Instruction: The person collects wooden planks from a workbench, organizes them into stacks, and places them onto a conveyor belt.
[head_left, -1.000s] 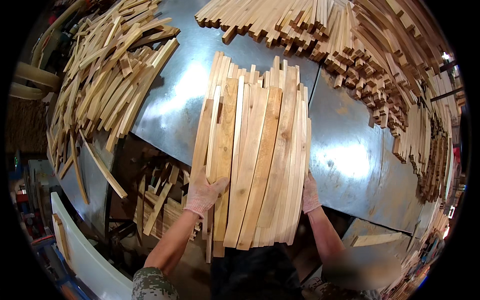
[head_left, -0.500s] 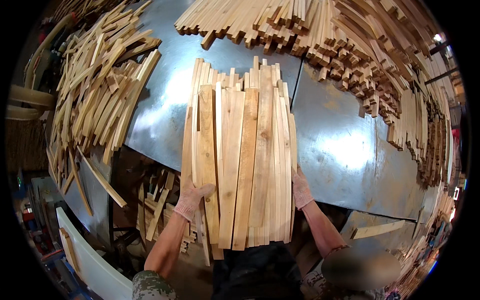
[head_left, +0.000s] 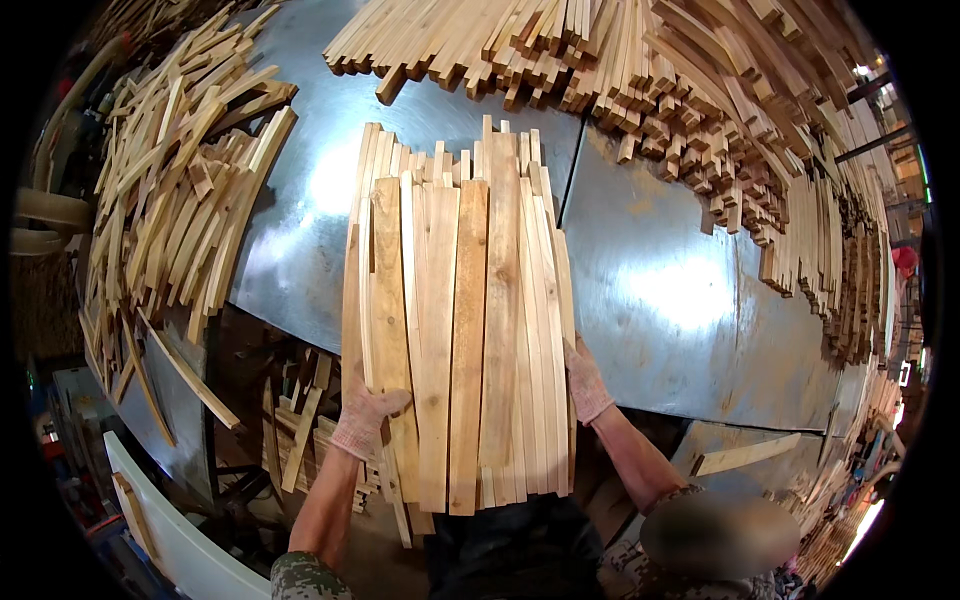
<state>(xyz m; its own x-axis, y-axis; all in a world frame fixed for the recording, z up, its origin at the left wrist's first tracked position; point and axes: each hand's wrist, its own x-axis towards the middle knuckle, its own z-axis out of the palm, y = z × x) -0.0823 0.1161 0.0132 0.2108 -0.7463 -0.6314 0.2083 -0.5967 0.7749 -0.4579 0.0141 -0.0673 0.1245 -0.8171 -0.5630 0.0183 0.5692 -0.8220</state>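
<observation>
A wide bundle of pale wooden strips lies lengthwise before me, its far part over the metal table and its near end sticking out past the table's edge to my waist. My left hand, in a pinkish work glove, grips the bundle's left side with the thumb laid over the top. On the opposite side my right hand, gloved alike, presses against the outer strips; its fingers are partly hidden by the wood. The strips' ends are uneven, and a few lie loosely on top.
The metal table has a seam right of the bundle. A jumbled heap of thin strips lies at left, and stacked sticks line the far and right sides. One loose piece rests at lower right. A pale curved panel stands lower left.
The whole view has shifted, so the table, piles and bundle all appear slightly farther left. Both hands keep their places on the bundle's sides.
</observation>
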